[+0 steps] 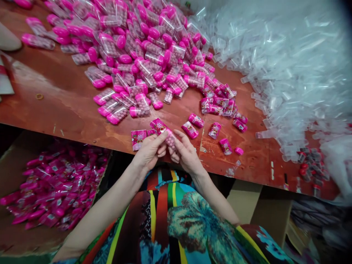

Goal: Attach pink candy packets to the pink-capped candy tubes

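Both hands meet over the table's front edge, around one clear candy container (171,140) filled with small pink balls. A printed pink sleeve (158,125) is at its far left end; whether it is on the container or just against it, I cannot tell. My left hand (150,152) has its thumb pressed at the join of the two. My right hand (187,151) grips the container from the right, fingers partly behind it. Beside my left hand lies a flat printed sleeve (138,139). Beyond my right hand lie several loose printed sleeves (190,129).
A large heap of pink-capped candy containers (143,55) covers the back of the red-brown table (55,106). Empty clear tubes (269,66) pile up at the right, near dark red-tipped pieces (313,168). Lower left, a cardboard box (16,242) holds many wrapped pink containers (60,187).
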Action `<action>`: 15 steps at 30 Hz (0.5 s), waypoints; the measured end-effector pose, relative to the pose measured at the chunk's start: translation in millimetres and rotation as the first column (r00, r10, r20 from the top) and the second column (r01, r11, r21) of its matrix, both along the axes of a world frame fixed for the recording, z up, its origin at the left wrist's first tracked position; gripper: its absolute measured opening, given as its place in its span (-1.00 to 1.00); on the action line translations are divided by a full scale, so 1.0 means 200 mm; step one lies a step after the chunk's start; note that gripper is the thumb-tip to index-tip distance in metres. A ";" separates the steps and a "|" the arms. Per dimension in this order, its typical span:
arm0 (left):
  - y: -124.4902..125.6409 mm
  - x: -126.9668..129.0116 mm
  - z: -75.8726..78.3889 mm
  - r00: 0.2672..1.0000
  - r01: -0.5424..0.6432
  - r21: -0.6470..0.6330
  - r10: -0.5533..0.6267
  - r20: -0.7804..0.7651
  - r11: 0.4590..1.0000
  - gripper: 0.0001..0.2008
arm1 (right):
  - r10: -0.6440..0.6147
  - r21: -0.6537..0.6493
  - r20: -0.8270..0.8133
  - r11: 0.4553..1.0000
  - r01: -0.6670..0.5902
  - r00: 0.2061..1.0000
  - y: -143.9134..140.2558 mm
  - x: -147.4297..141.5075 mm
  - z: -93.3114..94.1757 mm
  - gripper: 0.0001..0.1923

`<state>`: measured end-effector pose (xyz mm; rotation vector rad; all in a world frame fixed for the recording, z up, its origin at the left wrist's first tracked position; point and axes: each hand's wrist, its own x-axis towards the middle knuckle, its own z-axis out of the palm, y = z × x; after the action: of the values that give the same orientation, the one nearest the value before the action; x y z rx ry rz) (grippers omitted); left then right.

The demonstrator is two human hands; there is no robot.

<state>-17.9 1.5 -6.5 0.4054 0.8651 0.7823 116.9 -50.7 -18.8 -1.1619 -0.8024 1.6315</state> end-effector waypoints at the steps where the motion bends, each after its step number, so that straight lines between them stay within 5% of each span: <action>1: -0.01 0.01 0.00 1.000 0.009 0.016 -0.009 -0.006 1.000 -0.55 | -0.015 -0.009 -0.019 1.000 0.015 1.000 0.00 0.00 0.00 -0.48; 5: -0.04 0.03 -0.01 0.998 -0.006 0.044 0.009 -0.056 0.999 -0.58 | -0.140 0.058 0.108 0.989 0.135 0.984 0.01 -0.05 0.00 -0.49; 11: -0.10 0.07 -0.02 0.992 -0.018 0.024 0.021 -0.125 1.000 -0.54 | -0.138 -0.103 -0.094 0.986 0.128 0.986 0.03 -0.06 0.00 -0.48; 15: -0.09 0.08 0.00 0.994 0.064 0.053 -0.059 -0.091 0.996 -0.51 | -0.171 -0.050 -0.044 0.984 0.169 0.984 0.03 -0.04 0.02 -0.45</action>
<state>-2.9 -16.4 -7.3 0.5177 0.9107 0.7368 109.5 -45.7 -15.3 -1.1858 -0.6202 1.5368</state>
